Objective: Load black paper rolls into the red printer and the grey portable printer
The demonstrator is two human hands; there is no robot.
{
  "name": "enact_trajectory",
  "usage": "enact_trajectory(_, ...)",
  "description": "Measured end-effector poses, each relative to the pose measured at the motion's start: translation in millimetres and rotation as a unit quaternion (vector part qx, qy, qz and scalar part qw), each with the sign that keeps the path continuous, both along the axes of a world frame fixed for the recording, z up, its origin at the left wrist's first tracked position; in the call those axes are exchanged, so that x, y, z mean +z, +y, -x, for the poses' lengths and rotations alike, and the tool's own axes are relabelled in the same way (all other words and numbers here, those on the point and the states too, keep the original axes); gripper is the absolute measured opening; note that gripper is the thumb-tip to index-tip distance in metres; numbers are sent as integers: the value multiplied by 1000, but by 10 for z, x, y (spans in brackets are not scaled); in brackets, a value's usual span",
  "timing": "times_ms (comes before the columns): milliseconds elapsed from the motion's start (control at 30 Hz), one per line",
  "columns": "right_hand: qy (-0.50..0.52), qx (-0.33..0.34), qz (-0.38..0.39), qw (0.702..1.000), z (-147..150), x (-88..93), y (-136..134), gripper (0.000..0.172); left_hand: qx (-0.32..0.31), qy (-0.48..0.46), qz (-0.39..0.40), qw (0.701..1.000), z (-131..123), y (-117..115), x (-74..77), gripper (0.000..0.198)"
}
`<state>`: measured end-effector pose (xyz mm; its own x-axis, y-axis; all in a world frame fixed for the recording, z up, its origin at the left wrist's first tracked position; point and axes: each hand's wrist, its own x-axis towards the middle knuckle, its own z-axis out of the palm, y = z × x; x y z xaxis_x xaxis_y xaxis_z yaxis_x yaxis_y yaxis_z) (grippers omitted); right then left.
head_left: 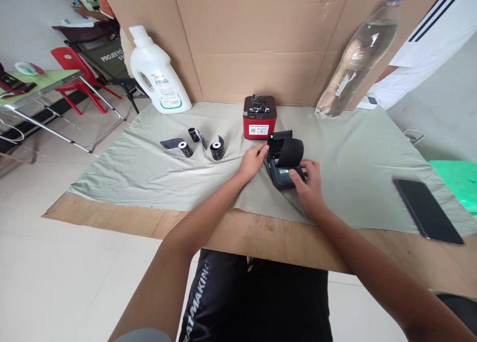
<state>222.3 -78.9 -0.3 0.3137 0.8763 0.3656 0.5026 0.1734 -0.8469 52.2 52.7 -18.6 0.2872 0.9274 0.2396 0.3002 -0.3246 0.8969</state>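
A small black printer point(282, 159) lies on the grey-green cloth point(149, 173) with its lid open and a black roll sitting in it. My left hand point(254, 161) rests against the printer's left side, fingers curled on its edge. My right hand point(310, 183) grips the printer's front right corner, thumb on top. Behind it stands a red and black printer point(260, 117). Three black paper rolls point(201, 145), partly unwound, lie to the left on the cloth.
A white detergent jug point(156, 76) stands at the back left and a clear water bottle point(356, 59) leans on the cardboard backdrop at right. A black phone point(428, 210) lies near the right edge. A person's white striped sleeve point(432, 29) shows at top right.
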Motion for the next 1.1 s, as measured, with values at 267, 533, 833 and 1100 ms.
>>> enact_trajectory(267,41,42,-100,993,-49,79,-40,65,56,46,-20,997,31,-136,98,42)
enact_trajectory(533,-312,115,181,926,-370,810,666,22,-178,161,-320,917,125,-519,188,31)
enact_trajectory(833,-531,145,286,784,22,868,901,28,-209,165,-403,876,118,-561,165,32)
enact_trajectory(1100,-401,221,163,874,-177,1185,691,17,-44,-144,-146,978,151,-502,161,35)
